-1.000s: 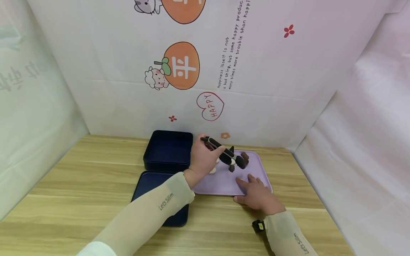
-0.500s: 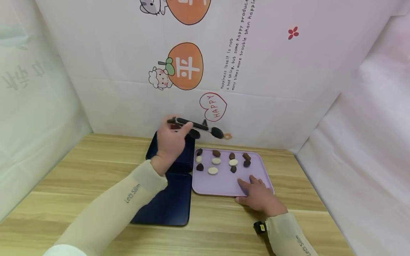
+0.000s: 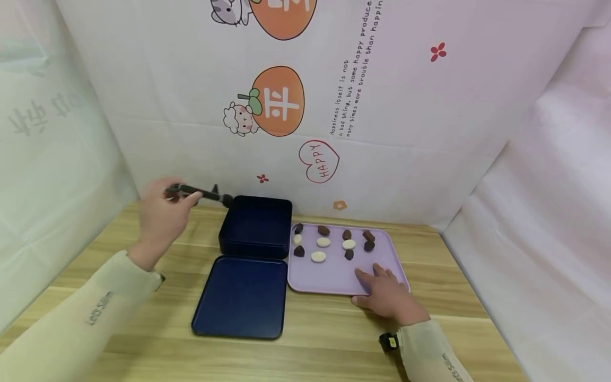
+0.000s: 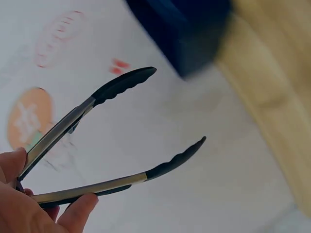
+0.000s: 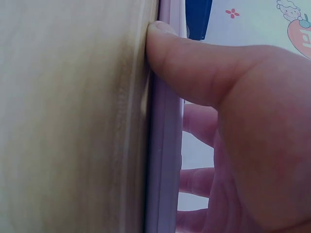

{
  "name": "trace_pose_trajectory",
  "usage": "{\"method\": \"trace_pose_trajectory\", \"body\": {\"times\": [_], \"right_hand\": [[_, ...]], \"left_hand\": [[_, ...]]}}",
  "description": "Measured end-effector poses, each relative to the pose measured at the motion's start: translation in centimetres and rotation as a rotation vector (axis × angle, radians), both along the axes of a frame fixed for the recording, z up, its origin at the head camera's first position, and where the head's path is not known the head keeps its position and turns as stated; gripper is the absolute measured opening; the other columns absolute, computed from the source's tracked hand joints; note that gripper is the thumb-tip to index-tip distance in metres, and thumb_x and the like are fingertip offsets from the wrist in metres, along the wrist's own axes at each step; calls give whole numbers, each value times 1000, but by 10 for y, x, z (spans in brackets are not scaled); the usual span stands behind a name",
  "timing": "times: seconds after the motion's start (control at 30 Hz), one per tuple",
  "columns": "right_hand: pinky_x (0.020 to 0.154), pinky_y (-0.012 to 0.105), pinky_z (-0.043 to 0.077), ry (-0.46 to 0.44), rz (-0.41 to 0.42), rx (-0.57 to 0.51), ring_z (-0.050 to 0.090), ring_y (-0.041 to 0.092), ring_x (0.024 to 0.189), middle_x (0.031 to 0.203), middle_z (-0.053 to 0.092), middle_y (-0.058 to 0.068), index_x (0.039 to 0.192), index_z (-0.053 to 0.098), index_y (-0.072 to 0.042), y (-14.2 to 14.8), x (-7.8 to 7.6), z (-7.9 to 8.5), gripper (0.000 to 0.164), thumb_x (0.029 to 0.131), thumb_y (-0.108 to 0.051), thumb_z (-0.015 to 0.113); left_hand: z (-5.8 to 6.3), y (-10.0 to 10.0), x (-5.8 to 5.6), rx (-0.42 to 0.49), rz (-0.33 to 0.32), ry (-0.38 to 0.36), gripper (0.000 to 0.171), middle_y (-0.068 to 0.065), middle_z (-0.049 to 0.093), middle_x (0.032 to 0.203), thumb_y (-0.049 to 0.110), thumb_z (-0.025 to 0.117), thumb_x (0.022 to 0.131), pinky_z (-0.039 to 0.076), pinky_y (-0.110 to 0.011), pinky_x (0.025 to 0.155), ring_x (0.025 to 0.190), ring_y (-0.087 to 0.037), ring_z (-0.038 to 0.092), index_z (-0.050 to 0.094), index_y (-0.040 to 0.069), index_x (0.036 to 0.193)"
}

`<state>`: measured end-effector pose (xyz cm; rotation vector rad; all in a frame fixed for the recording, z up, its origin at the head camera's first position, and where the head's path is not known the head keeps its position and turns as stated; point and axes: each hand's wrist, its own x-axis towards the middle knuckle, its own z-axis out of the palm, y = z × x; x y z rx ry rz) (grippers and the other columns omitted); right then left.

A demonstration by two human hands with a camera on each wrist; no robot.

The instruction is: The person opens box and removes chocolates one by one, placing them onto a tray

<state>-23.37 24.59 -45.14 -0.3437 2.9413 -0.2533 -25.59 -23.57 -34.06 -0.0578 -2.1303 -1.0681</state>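
My left hand (image 3: pixel 164 215) holds black-and-silver kitchen tongs (image 4: pixel 85 187) in the air, left of the navy box (image 3: pixel 253 248). In the left wrist view the tongs' arms are spread, with nothing between their scalloped black tips. My right hand (image 3: pixel 389 294) rests on the near right part of the lilac tray (image 3: pixel 329 278). Its fingers spread over the tray, and the thumb (image 5: pixel 167 41) lies against the outer side of the rim. Dark brown lumps (image 3: pixel 323 231) and white oval pieces (image 3: pixel 319 257), chocolate-like, lie in short columns on the tray.
The open navy box stands against the tray's left side. In front of the box a flat navy lid (image 3: pixel 241 297) lies on the wooden table (image 3: pixel 324 345). A printed white cloth (image 3: pixel 391 175) hangs right behind the table, with more cloth on both sides.
My left hand has swung left with the tongs, from over the tray, across the box, to beyond its left side. The pieces and box came into full view. My right hand stays put.
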Motion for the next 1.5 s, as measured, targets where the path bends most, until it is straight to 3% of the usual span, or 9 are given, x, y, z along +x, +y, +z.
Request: {"method": "trace_pose_trajectory", "body": {"times": [0.2, 0.4, 0.53, 0.7, 0.9, 1.0, 1.17, 1.33, 1.5], "right_hand": [[93, 82, 20, 7, 10, 2, 21, 64, 134, 154, 26, 32, 149, 49, -20, 1, -1, -3, 80, 85, -64, 66], [95, 81, 19, -15, 3, 1, 19, 62, 136, 155, 24, 32, 151, 46, -20, 3, -2, -4, 79, 87, -62, 66], [95, 81, 18, -22, 1, 0, 19, 62, 136, 155, 23, 32, 151, 45, -19, 2, -4, -3, 79, 87, -61, 66], [95, 81, 18, -25, -2, 8, 19, 61, 136, 156, 23, 31, 152, 45, -20, 2, -4, -2, 79, 88, -61, 66], [95, 81, 19, -26, 4, 3, 20, 61, 136, 155, 24, 32, 151, 45, -19, 1, -4, -1, 78, 88, -59, 66], [94, 82, 20, -31, 4, 5, 20, 62, 135, 155, 24, 32, 151, 46, -19, 0, -2, 1, 78, 88, -59, 66], [94, 82, 20, -31, 8, 1, 20, 63, 135, 154, 24, 33, 151, 46, -19, 0, -2, 2, 78, 88, -59, 66], [95, 81, 19, -33, 1, 4, 20, 62, 135, 155, 24, 33, 151, 46, -19, 2, -1, 1, 78, 88, -59, 67], [94, 82, 19, -22, 0, 2, 21, 63, 134, 154, 24, 33, 150, 47, -20, 1, -1, 0, 79, 86, -62, 66]], "left_hand": [[-29, -45, 12, -18, 84, -140, 47, -21, 57, 107, 29, 75, 91, 36, -41, 75, 88, -28, 51, 64, -4, 122], [-54, -65, 20, 33, 131, -292, 53, -20, 58, 113, 36, 72, 92, 38, -39, 75, 93, -27, 51, 63, -2, 129], [-58, -68, 29, 65, 103, -356, 57, -22, 55, 122, 41, 66, 95, 39, -44, 78, 101, -31, 50, 59, 1, 135], [-56, -70, 40, 68, 87, -461, 61, -28, 50, 137, 47, 60, 97, 49, -40, 66, 96, -35, 54, 56, 4, 140], [-59, -73, 53, -41, 113, -532, 49, -33, 53, 133, 39, 60, 99, 42, -32, 46, 62, -24, 52, 63, 4, 133], [-64, -76, 57, -129, 102, -515, 44, -34, 54, 131, 35, 60, 99, 45, -40, 53, 66, -32, 58, 65, 2, 129], [-73, -80, 60, -275, 68, -502, 32, -33, 60, 121, 24, 66, 95, 43, -47, 64, 94, -46, 60, 70, -1, 115], [-79, -84, 62, -392, -33, -610, 25, -33, 64, 111, 16, 73, 86, 46, -51, 63, 87, -46, 61, 71, -2, 104], [-86, -85, 61, -449, -66, -624, 26, -26, 68, 97, 13, 79, 79, 48, -54, 64, 79, -41, 62, 70, -2, 98]]}}
